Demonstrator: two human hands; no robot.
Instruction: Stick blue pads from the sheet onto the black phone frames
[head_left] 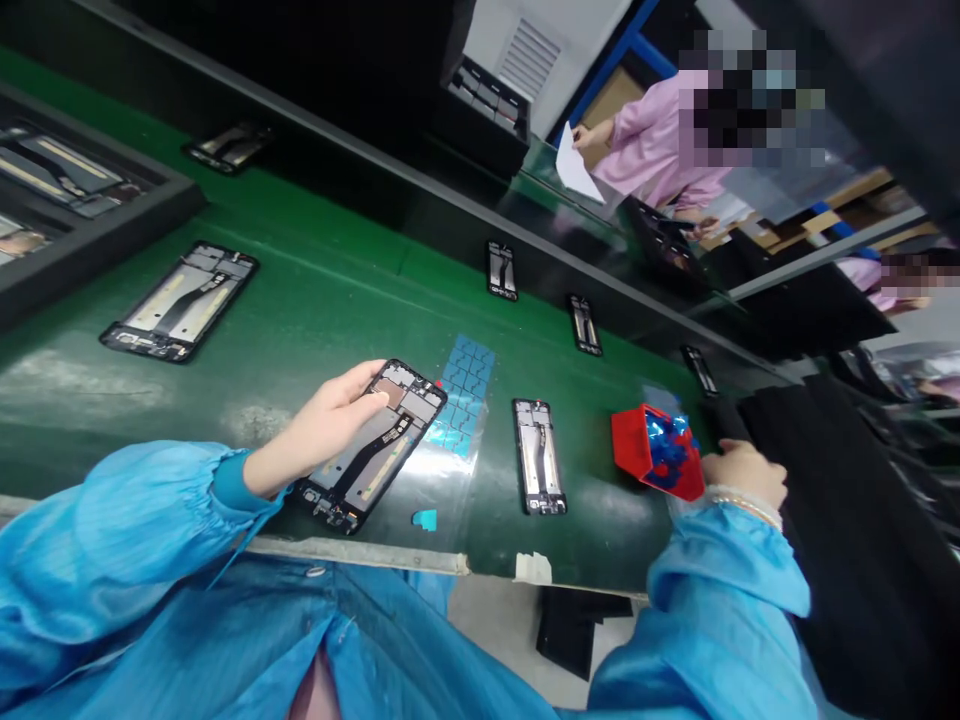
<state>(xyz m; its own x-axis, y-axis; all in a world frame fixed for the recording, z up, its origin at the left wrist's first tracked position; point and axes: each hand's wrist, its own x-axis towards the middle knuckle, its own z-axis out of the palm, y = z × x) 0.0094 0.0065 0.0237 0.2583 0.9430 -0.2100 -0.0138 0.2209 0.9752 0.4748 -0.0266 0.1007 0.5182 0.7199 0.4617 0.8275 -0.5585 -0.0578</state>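
My left hand (330,425) is closed on the upper edge of an opened phone assembly (390,445), thumb lying across its inner face. A black flex cable runs down the middle of the assembly. My right hand (744,472) is just beyond the right side of a red bin (632,443) with crumpled blue film pieces (667,440) in it. Its fingers are mostly hidden, so I cannot tell whether it touches the bin. Beside the held assembly lies a sheet of blue stickers (469,375). Another phone assembly (538,455) rests between the sheet and the bin.
A phone assembly (180,300) lies to the left, near a black foam tray (161,205) with more of them. Several others sit along the far side of the green bench (322,265). A small teal scrap (425,520) is near the front edge. Across the partition, a person in pink (649,130) holds paper.
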